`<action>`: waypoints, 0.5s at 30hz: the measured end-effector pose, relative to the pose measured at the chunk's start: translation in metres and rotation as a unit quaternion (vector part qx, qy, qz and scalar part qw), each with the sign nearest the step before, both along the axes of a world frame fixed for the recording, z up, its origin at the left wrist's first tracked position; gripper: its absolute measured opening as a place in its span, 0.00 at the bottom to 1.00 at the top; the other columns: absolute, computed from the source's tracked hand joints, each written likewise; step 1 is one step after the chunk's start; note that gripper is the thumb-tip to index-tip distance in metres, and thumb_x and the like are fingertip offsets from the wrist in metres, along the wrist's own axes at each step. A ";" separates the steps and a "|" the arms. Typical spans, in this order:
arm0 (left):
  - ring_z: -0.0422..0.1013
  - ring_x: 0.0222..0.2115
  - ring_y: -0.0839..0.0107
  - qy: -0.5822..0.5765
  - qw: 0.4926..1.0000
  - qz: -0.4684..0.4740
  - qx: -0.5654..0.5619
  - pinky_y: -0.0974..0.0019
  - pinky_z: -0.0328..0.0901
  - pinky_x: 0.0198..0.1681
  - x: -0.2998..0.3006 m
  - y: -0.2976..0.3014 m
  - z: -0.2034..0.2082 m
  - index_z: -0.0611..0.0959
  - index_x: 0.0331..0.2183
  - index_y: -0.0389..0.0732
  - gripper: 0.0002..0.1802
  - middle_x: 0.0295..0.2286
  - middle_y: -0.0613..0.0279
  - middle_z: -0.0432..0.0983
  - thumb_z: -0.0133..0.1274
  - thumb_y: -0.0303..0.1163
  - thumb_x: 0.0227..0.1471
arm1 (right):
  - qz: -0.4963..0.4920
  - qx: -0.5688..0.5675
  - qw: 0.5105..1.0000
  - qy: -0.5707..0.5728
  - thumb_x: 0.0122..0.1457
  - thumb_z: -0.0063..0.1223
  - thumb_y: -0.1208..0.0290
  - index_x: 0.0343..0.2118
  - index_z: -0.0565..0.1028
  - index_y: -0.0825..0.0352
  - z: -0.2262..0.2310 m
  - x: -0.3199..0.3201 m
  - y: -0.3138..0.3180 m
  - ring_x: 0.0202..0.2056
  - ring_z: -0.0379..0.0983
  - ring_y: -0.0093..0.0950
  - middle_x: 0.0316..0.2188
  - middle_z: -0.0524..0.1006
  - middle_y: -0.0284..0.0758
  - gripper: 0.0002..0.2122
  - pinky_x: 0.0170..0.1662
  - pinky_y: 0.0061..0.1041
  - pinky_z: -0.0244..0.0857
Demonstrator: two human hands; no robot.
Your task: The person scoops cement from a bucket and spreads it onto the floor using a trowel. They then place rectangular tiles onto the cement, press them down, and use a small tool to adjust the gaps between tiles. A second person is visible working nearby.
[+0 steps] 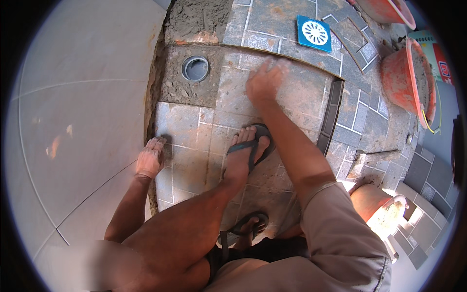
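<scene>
My right hand (266,82) is stretched over the far floor tiles, palm down. Its fingers are smeared by motion but look spread, with nothing seen in them. Dusty tiles (296,92) with a grey block pattern lie beneath it. At the foot of the wall, my left hand (151,156) has its fingers bent and pressed together by the tile edge. A small dark patch (167,147) shows beside these fingertips; whether it is a held thing or a mark, I cannot tell. Between the hands and farther off, a grey drain pipe (195,68) opens in rough mortar (177,92).
A pale wall (87,107) rises at left. Beyond the raised tile edge lies a white round drain grate on blue backing (314,33). Mortar-stained red buckets (401,80) stand at right, near a trowel-like tool (374,158). My sandalled foot (243,151) stands on the tiles.
</scene>
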State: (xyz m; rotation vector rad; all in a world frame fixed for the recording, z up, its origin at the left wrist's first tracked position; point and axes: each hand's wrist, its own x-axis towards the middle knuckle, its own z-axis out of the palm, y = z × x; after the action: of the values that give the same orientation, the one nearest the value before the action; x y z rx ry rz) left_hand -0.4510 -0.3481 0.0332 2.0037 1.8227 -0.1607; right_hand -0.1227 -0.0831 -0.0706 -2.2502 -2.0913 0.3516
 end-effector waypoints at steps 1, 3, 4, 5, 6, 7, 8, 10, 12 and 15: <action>0.71 0.55 0.46 0.005 1.000 -0.003 -0.003 0.51 0.68 0.61 -0.003 -0.001 -0.001 0.78 0.55 0.37 0.28 0.52 0.47 0.76 0.54 0.22 0.49 | 0.061 0.023 0.996 0.065 0.71 0.47 0.56 0.73 0.54 0.75 -0.005 -0.004 -0.002 0.76 0.41 0.52 0.75 0.48 0.57 0.35 0.77 0.49 0.33; 0.71 0.55 0.46 0.007 1.000 -0.004 -0.008 0.51 0.68 0.62 -0.005 -0.003 -0.010 0.78 0.55 0.37 0.29 0.52 0.47 0.77 0.55 0.24 0.49 | 0.177 0.070 0.964 0.186 0.70 0.48 0.59 0.72 0.57 0.74 -0.015 0.000 -0.004 0.75 0.44 0.50 0.74 0.52 0.54 0.33 0.77 0.48 0.36; 0.71 0.55 0.46 0.009 1.000 -0.001 -0.010 0.51 0.68 0.61 -0.007 -0.002 -0.014 0.78 0.55 0.37 0.28 0.52 0.47 0.77 0.55 0.24 0.50 | 0.244 0.064 0.944 0.212 0.70 0.48 0.60 0.70 0.60 0.74 -0.020 0.002 -0.002 0.75 0.46 0.48 0.73 0.55 0.53 0.31 0.77 0.47 0.38; 0.71 0.56 0.46 0.014 1.000 0.004 -0.011 0.51 0.68 0.61 -0.008 0.000 -0.016 0.78 0.55 0.37 0.28 0.52 0.47 0.77 0.55 0.24 0.50 | 0.311 0.057 0.918 0.239 0.70 0.48 0.62 0.69 0.63 0.74 -0.016 -0.004 0.002 0.74 0.49 0.47 0.72 0.58 0.52 0.29 0.76 0.47 0.41; 0.72 0.55 0.46 0.010 1.000 0.004 -0.005 0.51 0.69 0.60 -0.007 0.000 -0.016 0.79 0.54 0.38 0.26 0.51 0.47 0.77 0.54 0.22 0.50 | 0.375 0.051 0.887 0.264 0.70 0.48 0.63 0.67 0.66 0.74 -0.011 -0.005 0.005 0.73 0.51 0.46 0.70 0.61 0.51 0.27 0.76 0.46 0.44; 0.72 0.54 0.46 0.005 1.000 0.004 0.001 0.51 0.69 0.59 -0.005 -0.003 -0.016 0.79 0.53 0.38 0.25 0.51 0.47 0.77 0.53 0.21 0.51 | 0.358 0.060 0.878 0.313 0.70 0.48 0.64 0.66 0.68 0.74 -0.005 0.002 0.006 0.73 0.53 0.45 0.69 0.63 0.50 0.25 0.75 0.46 0.45; 0.73 0.53 0.46 0.004 1.000 0.008 0.007 0.50 0.70 0.58 -0.004 -0.004 -0.014 0.80 0.52 0.39 0.24 0.51 0.47 0.77 0.53 0.19 0.51 | 0.342 0.070 0.864 0.363 0.70 0.47 0.65 0.64 0.69 0.73 0.007 0.010 0.004 0.72 0.54 0.45 0.68 0.66 0.50 0.23 0.75 0.45 0.47; 0.74 0.52 0.45 0.000 1.000 0.008 0.020 0.50 0.71 0.56 -0.001 -0.003 -0.010 0.80 0.51 0.39 0.23 0.50 0.47 0.78 0.52 0.19 0.52 | 0.283 0.117 0.868 0.392 0.71 0.46 0.67 0.61 0.73 0.73 0.014 0.046 -0.011 0.71 0.56 0.47 0.65 0.70 0.50 0.20 0.74 0.46 0.50; 0.74 0.52 0.46 -0.006 1.000 0.018 0.011 0.50 0.71 0.57 -0.001 -0.008 -0.010 0.80 0.52 0.39 0.24 0.50 0.48 0.78 0.53 0.20 0.51 | 0.151 0.141 0.929 0.309 0.71 0.45 0.66 0.62 0.72 0.73 0.013 0.099 -0.042 0.71 0.55 0.52 0.65 0.69 0.51 0.21 0.73 0.47 0.49; 0.73 0.54 0.47 -0.013 1.000 0.028 -0.004 0.51 0.70 0.58 -0.004 -0.002 -0.010 0.80 0.53 0.38 0.26 0.51 0.49 0.77 0.56 0.22 0.49 | -0.101 0.126 0.979 0.125 0.71 0.47 0.57 0.70 0.59 0.74 -0.002 0.124 -0.094 0.73 0.47 0.57 0.73 0.55 0.56 0.32 0.75 0.50 0.43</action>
State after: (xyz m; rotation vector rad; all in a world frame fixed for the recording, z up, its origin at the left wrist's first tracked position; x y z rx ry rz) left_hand -0.4546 -0.3503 0.0236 1.9377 1.8578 -0.1252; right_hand 0.0015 -0.1770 -0.0722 -2.1194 -1.6653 0.3178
